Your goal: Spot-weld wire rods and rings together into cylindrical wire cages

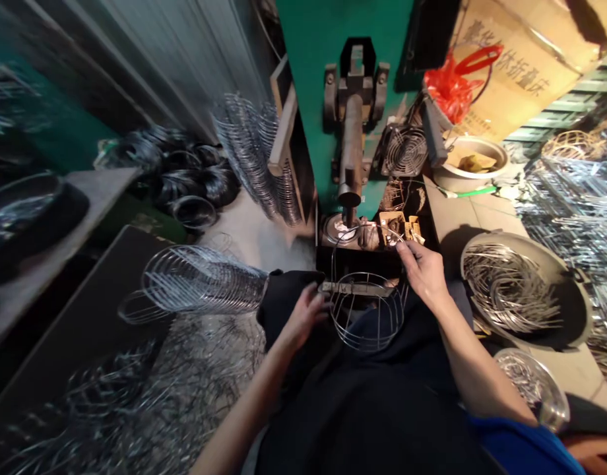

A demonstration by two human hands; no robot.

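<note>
Head view: a wire basket (367, 315) was between both hands, before a green machine (307, 99).
The right hand (425, 269) pinched a curved wire at its top; the left hand (309, 313), slightly blurred, had fingers loosely spread beside it, contact unclear.

At the centre of the frame, the right hand (425, 270) pinches the top wire of a round wire basket (367, 347) between thumb and fingers. The left hand (306, 313), fingers loosely spread, is just beside the basket's left side; whether it touches is unclear. At upper centre, a metal cylinder (351, 148) juts from a green machine (303, 99). A nested stack of wire frames (209, 280) lies at centre left. Toward the right edge, a wide bowl (575, 323) holds bent wire pieces (511, 287), with a red plastic bag (449, 89) at upper right.
</note>
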